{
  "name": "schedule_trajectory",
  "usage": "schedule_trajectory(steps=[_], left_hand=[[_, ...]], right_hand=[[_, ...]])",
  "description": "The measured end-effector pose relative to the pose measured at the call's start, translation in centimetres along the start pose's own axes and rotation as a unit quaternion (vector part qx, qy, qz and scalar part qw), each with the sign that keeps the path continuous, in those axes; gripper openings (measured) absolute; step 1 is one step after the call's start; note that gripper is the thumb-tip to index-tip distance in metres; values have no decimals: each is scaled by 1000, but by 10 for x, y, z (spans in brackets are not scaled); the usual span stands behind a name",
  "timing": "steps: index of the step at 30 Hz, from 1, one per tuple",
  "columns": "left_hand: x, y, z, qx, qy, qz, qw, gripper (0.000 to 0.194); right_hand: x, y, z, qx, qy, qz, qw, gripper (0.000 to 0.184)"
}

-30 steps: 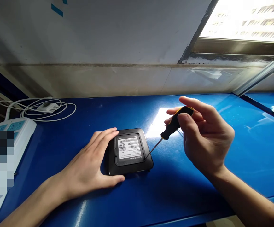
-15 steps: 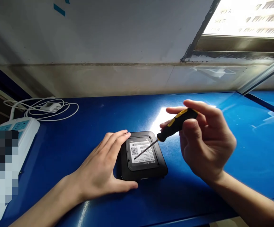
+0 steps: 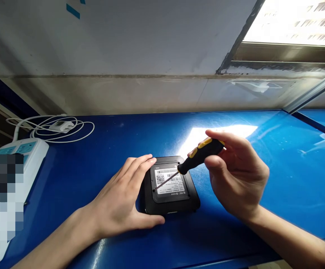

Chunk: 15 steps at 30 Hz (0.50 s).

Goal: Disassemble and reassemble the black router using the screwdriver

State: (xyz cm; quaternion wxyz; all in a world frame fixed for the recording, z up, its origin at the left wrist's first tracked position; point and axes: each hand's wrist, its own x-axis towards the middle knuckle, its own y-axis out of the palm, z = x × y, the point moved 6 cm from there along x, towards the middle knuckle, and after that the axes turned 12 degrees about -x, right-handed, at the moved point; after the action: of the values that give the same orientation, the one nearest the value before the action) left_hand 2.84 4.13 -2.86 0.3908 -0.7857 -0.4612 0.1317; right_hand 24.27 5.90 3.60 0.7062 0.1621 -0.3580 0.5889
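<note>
A flat black electronics box (image 3: 193,203) lies on the blue tabletop, label side up. Its white label (image 3: 176,188) carries a QR code and barcodes, with dark screw holes around it. My left hand (image 3: 120,196) grips the box's left side, fingers along the far-left edge and thumb by the near edge. In my right hand (image 3: 236,175) is a screwdriver (image 3: 200,156) with a black and yellow handle, held between thumb and fingers. Its thin shaft slants down to the left across the label, and the tip is at the hole near the label's lower left corner.
At the left stands a white power strip (image 3: 40,149), partly covered by a pixelated patch. Behind it a white charger (image 3: 63,126) lies among coiled cable on the blue tabletop (image 3: 117,136). A wall runs along the back, with a metal post (image 3: 313,89) at the right.
My right hand has moved left and slightly down with the screwdriver. The tip has shifted from over the label to the lower-left hole. My left hand keeps its grip on the box.
</note>
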Motion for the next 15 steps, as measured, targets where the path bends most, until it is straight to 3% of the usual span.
schedule_trajectory(steps=[5, 10, 15], left_hand=[[0, -1, 1, 1, -7, -3, 1000, 112], [0, -1, 1, 0, -9, 4, 1000, 111], [-1, -1, 0, 7, -4, 3, 1000, 113]], right_hand=[[-5, 6, -10, 50, 77, 50, 995, 30], [-2, 6, -5, 35, 30, 32, 998, 26], [-4, 8, -9, 62, 67, 78, 993, 29]])
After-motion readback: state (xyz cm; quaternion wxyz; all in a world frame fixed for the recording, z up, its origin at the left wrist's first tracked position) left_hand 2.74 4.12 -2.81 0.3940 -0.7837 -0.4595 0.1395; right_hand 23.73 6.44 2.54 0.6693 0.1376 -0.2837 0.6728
